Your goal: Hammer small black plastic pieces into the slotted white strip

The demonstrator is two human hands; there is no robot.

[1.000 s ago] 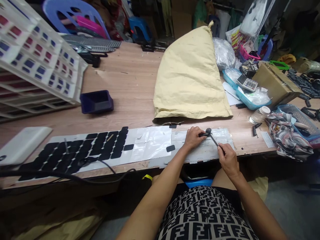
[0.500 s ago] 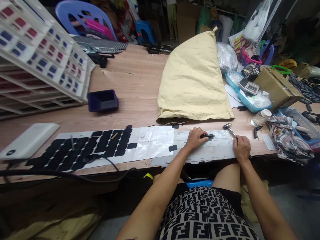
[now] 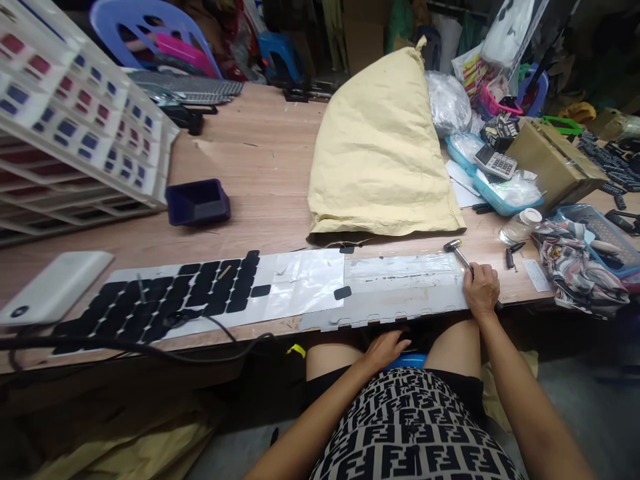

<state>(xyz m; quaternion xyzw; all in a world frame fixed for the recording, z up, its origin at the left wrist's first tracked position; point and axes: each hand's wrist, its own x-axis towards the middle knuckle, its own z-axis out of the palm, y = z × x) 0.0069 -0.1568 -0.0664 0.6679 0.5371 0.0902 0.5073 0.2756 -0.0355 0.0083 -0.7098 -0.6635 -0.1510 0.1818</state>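
At the table (image 3: 260, 167) edge, a worker's right hand (image 3: 481, 288) rests with its fingers wrapped around a small hammer (image 3: 456, 250), beside a clear sheet (image 3: 400, 275). The left hand (image 3: 387, 347) sits below on the lap, its finger position unclear.

Long wooden table (image 3: 260, 167), blue plastic chair (image 3: 150, 27) behind, dim cluttered room, grey floor (image 3: 575, 400)

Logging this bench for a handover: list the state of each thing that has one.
small hammer, head resting on table, handle gripped by right hand
left hand, below table edge, at the lap
yellow sack, top gathered shut, lying down
navy bin, upright, empty
jar, white lid on
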